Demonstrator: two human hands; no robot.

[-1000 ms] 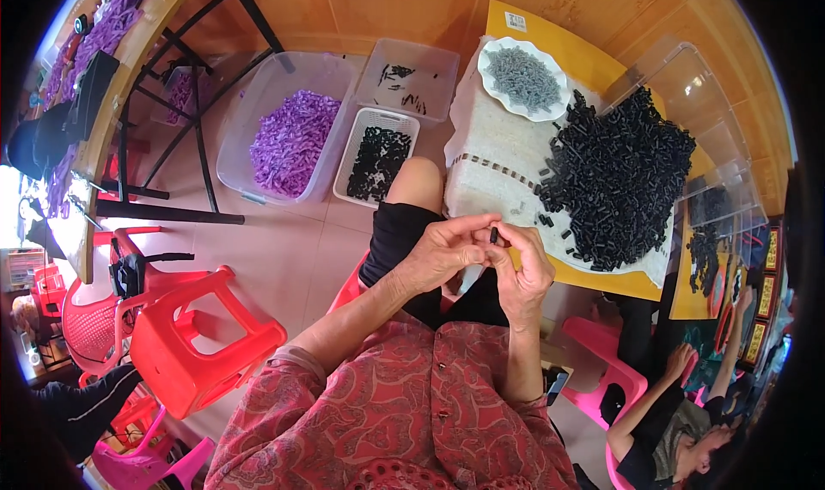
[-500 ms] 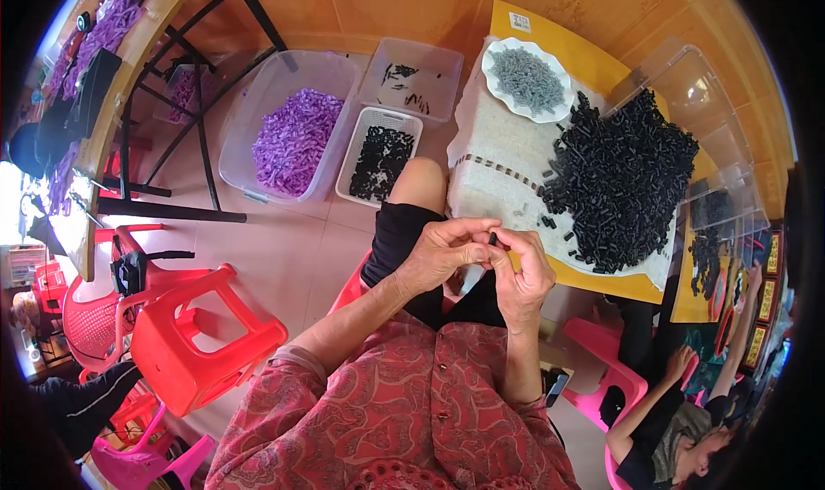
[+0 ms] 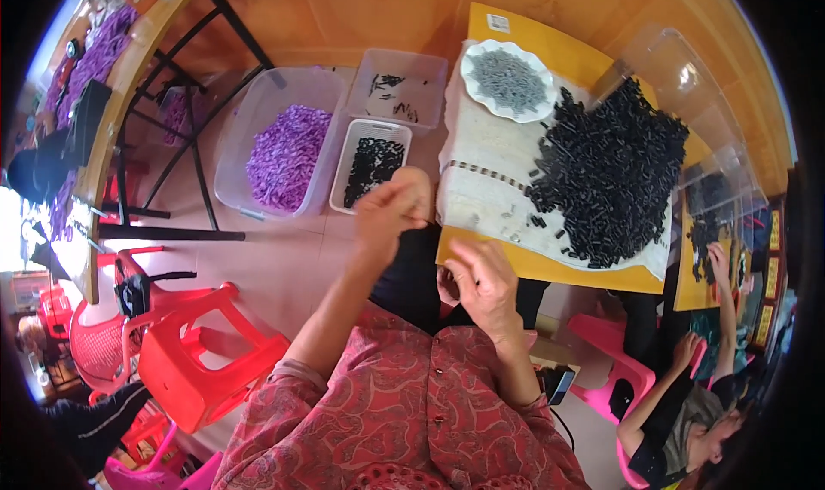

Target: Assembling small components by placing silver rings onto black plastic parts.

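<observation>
My left hand is lifted over my knee, just to the right of a white basket of small black pieces. It is blurred, with its fingers bent together; whatever they hold is hidden. My right hand hovers by the near left corner of a yellow board. Its fingers are half curled, the thumb and forefinger stand apart, and nothing shows between them. On a white cloth over the board lies a big heap of short black tubes. A scalloped white plate of small grey pieces sits behind.
Left of the basket stands a clear tub of purple pieces. Behind it is another clear bin with a few dark bits. A red stool and a black-legged table are at left. Another person works at lower right.
My hands, together around a small black piece before, have parted. The left swung left and away from me toward the basket; the right shifted slightly left. The black piece no longer shows.
</observation>
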